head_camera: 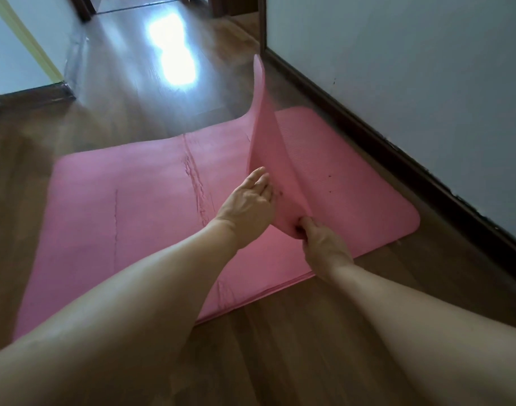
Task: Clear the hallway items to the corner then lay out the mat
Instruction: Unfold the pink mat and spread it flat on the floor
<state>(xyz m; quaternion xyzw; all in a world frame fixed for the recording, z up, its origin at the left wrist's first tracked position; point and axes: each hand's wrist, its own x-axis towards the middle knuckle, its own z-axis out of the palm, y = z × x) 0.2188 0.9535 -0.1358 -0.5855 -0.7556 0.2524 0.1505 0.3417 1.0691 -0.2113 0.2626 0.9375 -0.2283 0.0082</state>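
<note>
Pink mat [133, 200], mostly flat on the hallway floor [128, 118] beside the wall [397, 68], with 1 flap [265, 136] standing upright over its right half. Right hand [321, 241] pinched on the flap's lower corner, left hand [246, 206] open with straight fingers pressed against the flap's face, the 2 hands close together. Risks, as judged: flap flopping over on itself if the pinch slips; flap dropped crooked against the skirting [368, 133]; visible creases left as ridges unless smoothed flat.
</note>
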